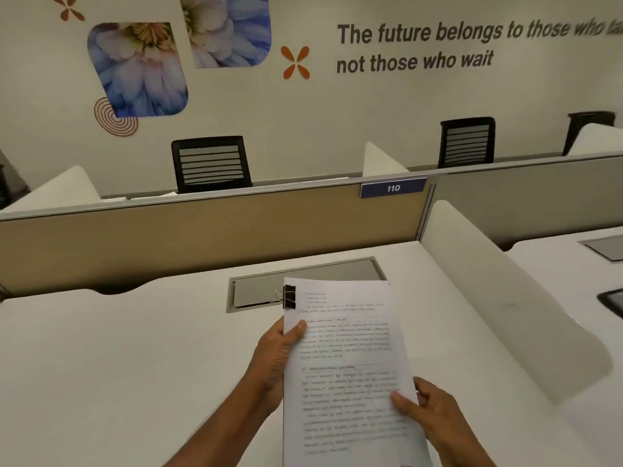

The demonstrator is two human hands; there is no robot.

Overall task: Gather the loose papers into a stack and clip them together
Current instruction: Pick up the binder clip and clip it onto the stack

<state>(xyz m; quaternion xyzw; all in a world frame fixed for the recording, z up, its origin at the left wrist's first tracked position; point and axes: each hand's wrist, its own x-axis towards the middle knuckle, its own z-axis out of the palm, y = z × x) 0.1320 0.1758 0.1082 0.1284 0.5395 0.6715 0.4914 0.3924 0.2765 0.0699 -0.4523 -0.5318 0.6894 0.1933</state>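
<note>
White and bare, the counter point(118, 348) runs out ahead of you to a tan partition point(202, 227) with a blue tag reading 110 point(393, 188). Your left hand point(274, 352) has its grip pinched on the left edge of the stack of papers point(347, 365), thumb pressed on the printed top sheet and the fingers hidden behind. Your right hand point(435, 416) pinches the right edge lower down, thumb on the page and fingers curled beneath. You hold the stack up above the counter, tilted toward you, its sheets squared together. A black binder clip point(289, 296) is clamped on the upper left corner, its wire handles sticking out to the left. Just behind the stack, a grey cable hatch point(256, 291) is sunk into the counter. Beyond the partition stand black office chairs point(210, 165), and the wall carries flower pictures point(138, 69) and a printed motto point(421, 45).
</note>
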